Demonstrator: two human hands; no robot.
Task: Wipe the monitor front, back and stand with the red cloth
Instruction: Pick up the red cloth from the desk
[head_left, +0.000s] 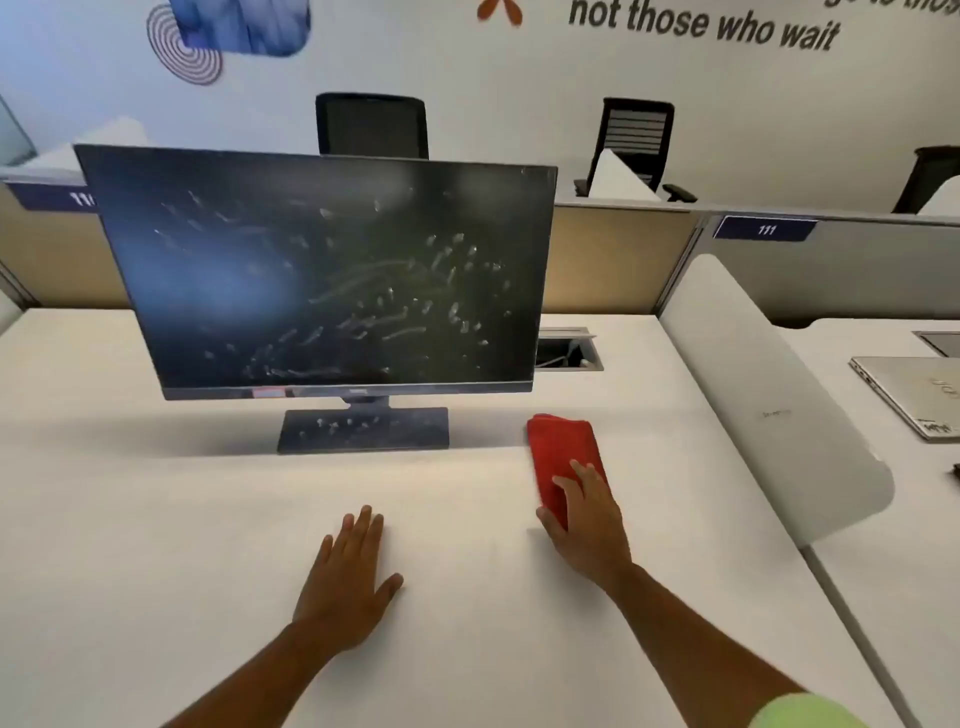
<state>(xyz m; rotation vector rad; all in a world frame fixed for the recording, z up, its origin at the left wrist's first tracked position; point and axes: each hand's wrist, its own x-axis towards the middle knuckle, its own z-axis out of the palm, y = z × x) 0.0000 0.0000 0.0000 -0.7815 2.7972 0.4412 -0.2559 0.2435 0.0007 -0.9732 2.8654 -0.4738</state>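
Observation:
A black monitor (322, 275) stands on the white desk (156, 545), its dark screen covered with pale smudges and streaks. Its flat rectangular stand base (363, 428) also carries light marks. A folded red cloth (561, 452) lies on the desk to the right of the stand. My right hand (587, 525) rests on the near end of the cloth, fingers spread over it. My left hand (348, 571) lies flat on the desk in front of the monitor, fingers apart, holding nothing. The monitor's back is hidden.
A white curved divider (769, 395) borders the desk on the right, with a closed laptop (914, 389) beyond it. A cable hatch (566, 351) opens in the desk behind the monitor's right side. Partition panels and black office chairs (371, 124) stand behind.

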